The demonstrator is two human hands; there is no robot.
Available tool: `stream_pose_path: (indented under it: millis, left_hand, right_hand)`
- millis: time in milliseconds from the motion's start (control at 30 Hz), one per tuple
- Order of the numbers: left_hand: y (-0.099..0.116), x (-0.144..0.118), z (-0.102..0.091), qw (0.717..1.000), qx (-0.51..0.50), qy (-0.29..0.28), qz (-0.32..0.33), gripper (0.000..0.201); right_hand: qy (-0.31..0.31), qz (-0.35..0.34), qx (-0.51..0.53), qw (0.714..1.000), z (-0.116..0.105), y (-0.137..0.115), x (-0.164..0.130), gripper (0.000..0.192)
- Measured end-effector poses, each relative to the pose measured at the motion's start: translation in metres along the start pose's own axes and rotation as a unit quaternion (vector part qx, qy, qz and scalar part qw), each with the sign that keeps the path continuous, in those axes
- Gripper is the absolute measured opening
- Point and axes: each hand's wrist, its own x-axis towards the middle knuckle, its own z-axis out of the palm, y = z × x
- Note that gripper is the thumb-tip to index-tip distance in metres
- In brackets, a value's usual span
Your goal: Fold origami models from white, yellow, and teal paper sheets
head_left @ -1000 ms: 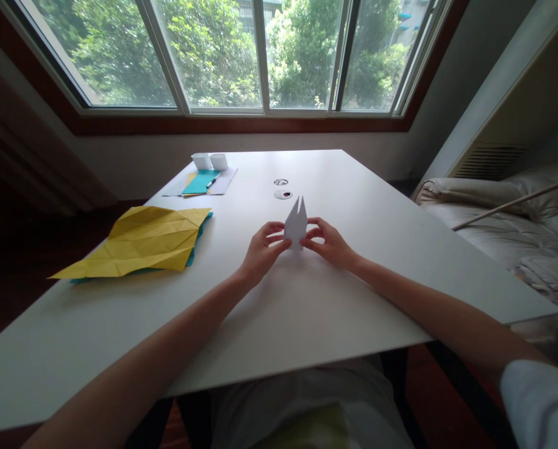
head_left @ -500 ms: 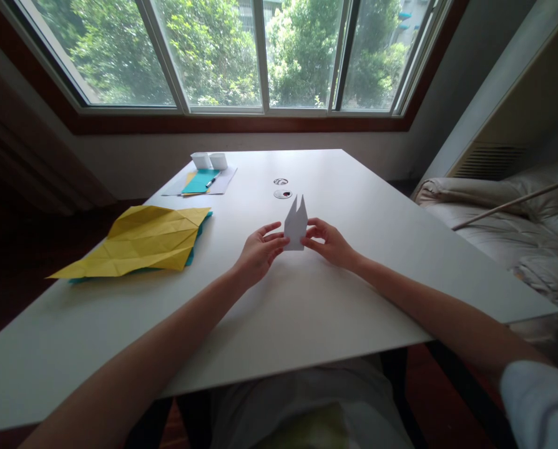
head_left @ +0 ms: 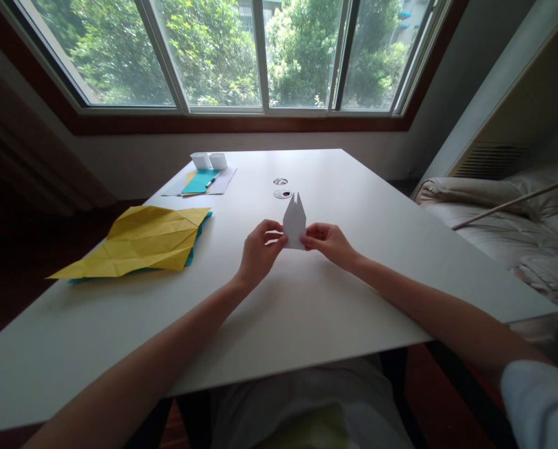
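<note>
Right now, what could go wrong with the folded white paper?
Uneven pressure from the left hand and right hand, which grip the folded white paper at its sides, might crease it. Its two narrow tips stick up above both hands, so a knock could bend them.

The left hand is just left of the folded white paper — its thumb and fingers pinch that side. The right hand pinches just right of the paper, fingers curled in. The left arm slants in from the paper's near left — the right arm from its near right.
</note>
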Motion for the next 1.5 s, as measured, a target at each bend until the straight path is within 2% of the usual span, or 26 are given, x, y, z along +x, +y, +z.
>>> stream_pose_path:
  millis: [67,133,433,667,867,1067,1233,1367,1500]
  left_hand:
    - [0.0001,-0.0024,0.0014,0.996,0.084,0.005,0.043,0.011]
    - [-0.0001,-0.0034,0.0017,0.992,0.116,0.003,0.052,0.010]
    - [0.0008,-0.0002,-0.0014,0.999,0.014,-0.030,-0.036,0.020]
    - [0.0044,-0.0020,-0.0008,0.996,-0.023,-0.063,-0.055,0.031]
    - [0.0049,-0.0019,0.0005,0.997,-0.031,-0.054,-0.047,0.033]
    - [0.0013,-0.0006,-0.0001,0.995,-0.073,-0.059,-0.039,0.021]
    - [-0.0034,0.0012,-0.0015,0.998,-0.037,-0.032,-0.033,0.018]
    - [-0.0037,0.0024,-0.0022,0.996,-0.040,-0.014,-0.075,0.019]
    - [-0.0038,0.0030,-0.0022,0.990,-0.084,-0.009,-0.112,0.018]
  right_hand:
    - [0.004,-0.012,-0.010,1.000,0.0000,0.0011,-0.0002,0.030]
    - [-0.010,-0.021,-0.016,1.000,-0.0002,0.0014,-0.0008,0.028]
    - [-0.066,-0.012,0.003,0.998,-0.0001,-0.0041,-0.0047,0.033]
    - [-0.069,-0.021,0.021,0.997,0.0021,-0.0053,-0.0065,0.031]
    - [-0.088,-0.039,0.026,0.995,0.0044,-0.0039,-0.0080,0.033]
    - [-0.040,-0.029,0.030,0.998,0.0013,0.0014,-0.0039,0.029]
    - [-0.033,-0.025,0.009,0.999,0.0002,0.0024,-0.0026,0.032]
    - [-0.057,-0.048,-0.027,0.997,-0.0010,0.0000,-0.0036,0.032]
    - [-0.012,-0.079,-0.095,0.992,-0.0039,-0.0023,-0.0036,0.030]
